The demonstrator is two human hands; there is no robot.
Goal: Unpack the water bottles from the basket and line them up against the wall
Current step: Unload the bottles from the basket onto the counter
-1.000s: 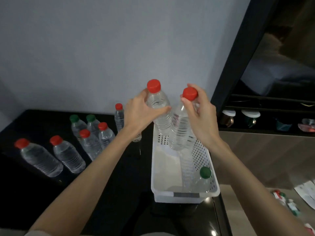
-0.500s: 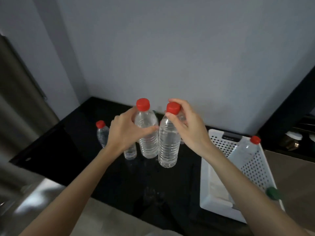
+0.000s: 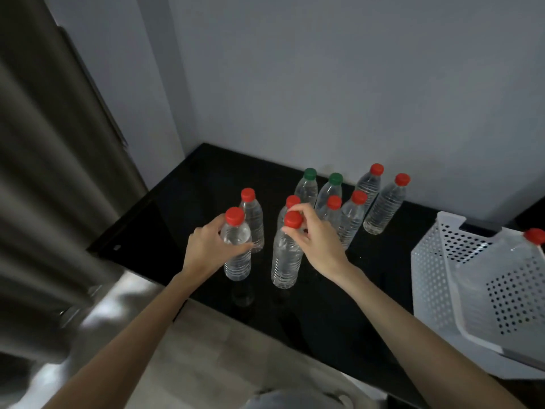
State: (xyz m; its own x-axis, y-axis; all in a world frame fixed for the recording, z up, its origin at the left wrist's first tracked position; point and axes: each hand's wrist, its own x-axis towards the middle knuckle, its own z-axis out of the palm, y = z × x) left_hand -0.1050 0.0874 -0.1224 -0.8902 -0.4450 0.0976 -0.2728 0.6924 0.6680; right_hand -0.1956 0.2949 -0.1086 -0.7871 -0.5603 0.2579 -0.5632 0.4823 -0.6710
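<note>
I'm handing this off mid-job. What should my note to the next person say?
Left hand grips the left bottle by its shoulder; right hand pinches the right bottle at its red cap. Both are upright at the black counter's front.
Eight bottles stand behind in a loose cluster, not a row along the wall.
The basket, at right, holds at least one red-capped bottle.
Left: place these two, empty the basket, straighten the row.

Single head cam, looks fwd/down, close over black counter [image 3: 324, 305].
</note>
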